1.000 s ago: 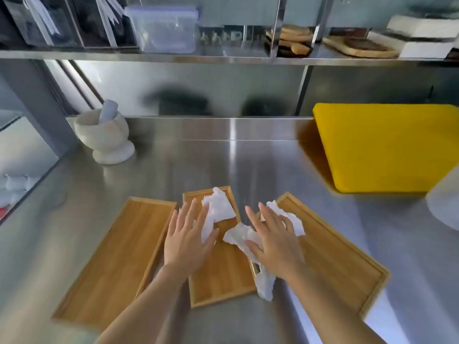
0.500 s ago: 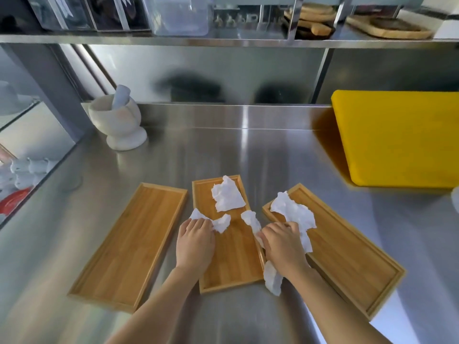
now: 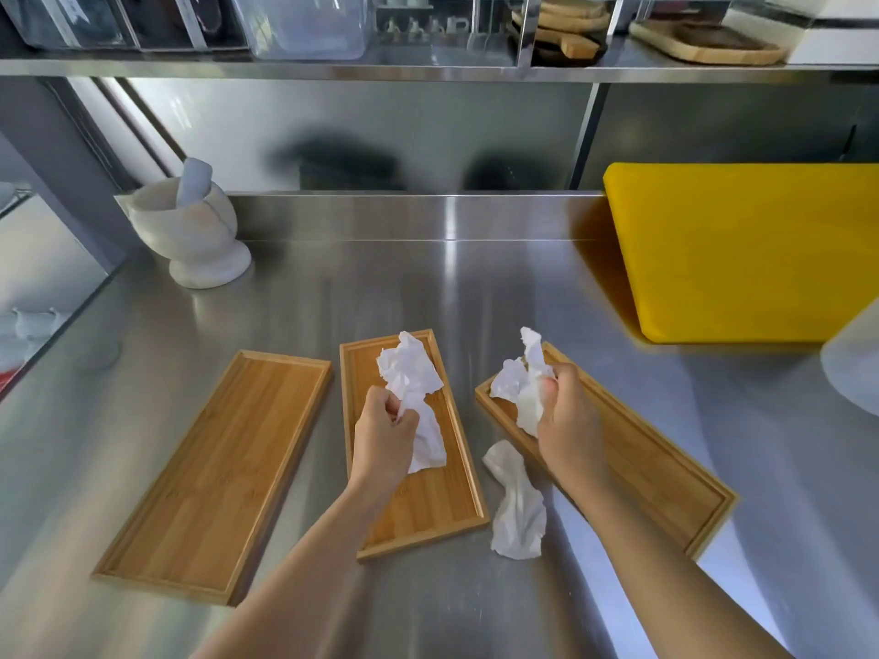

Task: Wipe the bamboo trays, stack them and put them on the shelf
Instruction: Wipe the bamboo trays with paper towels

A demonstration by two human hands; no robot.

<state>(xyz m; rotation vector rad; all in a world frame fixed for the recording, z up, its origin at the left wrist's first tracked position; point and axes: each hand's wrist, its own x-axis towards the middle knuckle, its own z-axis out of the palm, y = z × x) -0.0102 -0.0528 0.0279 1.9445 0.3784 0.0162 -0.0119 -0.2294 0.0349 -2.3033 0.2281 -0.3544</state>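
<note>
1. Bamboo trays (image 3: 223, 473), (image 3: 414, 449), (image 3: 642, 473) are laid unstacked along the surface's (image 3: 428, 287) near edge.
2. Paper wads are clutched by left hand (image 3: 383, 437) and right hand (image 3: 566, 418) fingers.
3. Wiping seems barely begun; stacking and the shelf (image 3: 428, 69) are left.

honey-brown striped-grain bamboo trays (image 3: 219, 473), crumpled white paper towels (image 3: 410, 373), shiny grey steel table (image 3: 380, 287), bright yellow board (image 3: 747, 249), off-white marble mortar (image 3: 190, 235).

Stainless-steel counter (image 3: 428, 287) and its load

Directly on it: three rectangular bamboo trays (image 3: 214, 473) (image 3: 428, 511) (image 3: 666, 487), crumpled white paper towel (image 3: 518, 511), white stone mortar (image 3: 190, 235), yellow cutting board (image 3: 742, 249).
</note>
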